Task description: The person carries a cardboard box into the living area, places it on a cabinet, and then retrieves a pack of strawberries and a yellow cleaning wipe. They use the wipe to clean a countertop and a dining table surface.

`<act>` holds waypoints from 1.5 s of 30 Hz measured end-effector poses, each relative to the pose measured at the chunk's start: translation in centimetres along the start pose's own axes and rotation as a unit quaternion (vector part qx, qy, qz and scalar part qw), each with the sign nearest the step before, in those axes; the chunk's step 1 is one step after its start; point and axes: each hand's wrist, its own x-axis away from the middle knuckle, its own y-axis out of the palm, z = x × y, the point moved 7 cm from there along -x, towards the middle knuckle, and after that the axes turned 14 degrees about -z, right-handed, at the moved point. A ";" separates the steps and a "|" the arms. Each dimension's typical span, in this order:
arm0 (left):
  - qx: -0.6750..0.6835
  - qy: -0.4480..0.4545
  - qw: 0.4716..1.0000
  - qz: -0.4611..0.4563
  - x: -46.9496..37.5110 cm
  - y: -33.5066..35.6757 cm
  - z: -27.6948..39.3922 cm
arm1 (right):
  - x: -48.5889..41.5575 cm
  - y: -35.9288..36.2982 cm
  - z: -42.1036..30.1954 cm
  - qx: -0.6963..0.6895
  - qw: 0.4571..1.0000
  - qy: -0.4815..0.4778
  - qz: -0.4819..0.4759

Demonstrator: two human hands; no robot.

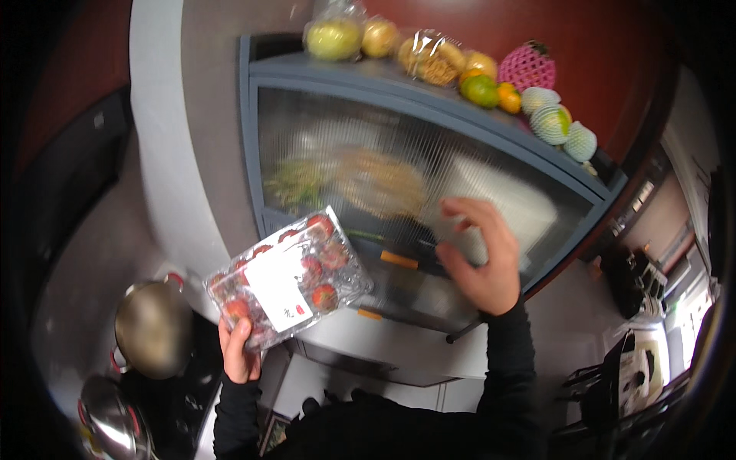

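My left hand (238, 348) grips the lower left corner of a clear plastic box of strawberries (325, 297), tilted, with a white label bearing writing. My right hand (480, 253), blurred, has its fingers curled and apart with nothing between them. It is in front of the ribbed clear door of a grey-blue cabinet (425, 126). Behind that door show blurred greens (296, 181), a brownish bundle (376, 181) and a white package (500, 198).
Bagged yellow-green fruit (333, 40), oranges, a fruit in pink foam netting (527, 66) and several in white netting (550, 122) line the cabinet top. A pot (154, 328) and a lidded pan (110, 414) are at lower left by a black hob (172, 402).
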 end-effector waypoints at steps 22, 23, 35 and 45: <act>0.012 0.014 0.999 -0.046 -5.9 2.2 6.1 | -27.4 -6.2 15.8 0.238 0.922 0.218 -0.212; 0.013 0.015 0.998 -0.054 -6.5 2.6 7.3 | -27.9 -5.7 15.7 0.249 0.917 0.229 -0.213; -0.024 0.022 0.981 -0.191 -14.9 18.3 17.1 | -27.0 -8.3 15.9 0.225 0.957 0.183 0.013; 0.022 0.031 0.958 -0.284 -25.6 27.0 13.9 | -27.8 -19.0 13.1 0.276 0.942 0.139 0.132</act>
